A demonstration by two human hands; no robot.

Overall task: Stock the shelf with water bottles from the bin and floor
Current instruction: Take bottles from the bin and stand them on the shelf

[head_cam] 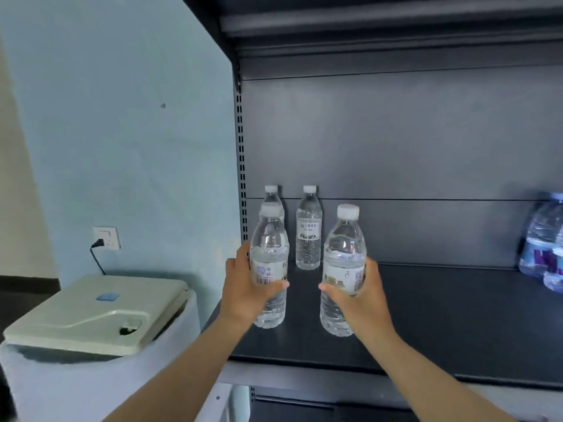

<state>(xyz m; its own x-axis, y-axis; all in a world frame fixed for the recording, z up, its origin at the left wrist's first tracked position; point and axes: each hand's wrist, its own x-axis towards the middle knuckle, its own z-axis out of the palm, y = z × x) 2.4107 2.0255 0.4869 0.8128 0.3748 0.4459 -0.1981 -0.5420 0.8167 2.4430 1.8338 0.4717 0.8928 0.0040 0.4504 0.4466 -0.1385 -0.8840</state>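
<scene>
My left hand (243,287) grips one bottle (269,239), my right hand (362,296) another (344,239) (both upright), on the shelf (441,315) near two far bottles (308,229).

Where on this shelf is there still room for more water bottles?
Bare shelf runs between the right hand bottle and the blue-labelled bottles far right. The left corner is crowded: two back bottles, plus the left hand bottle.
</scene>
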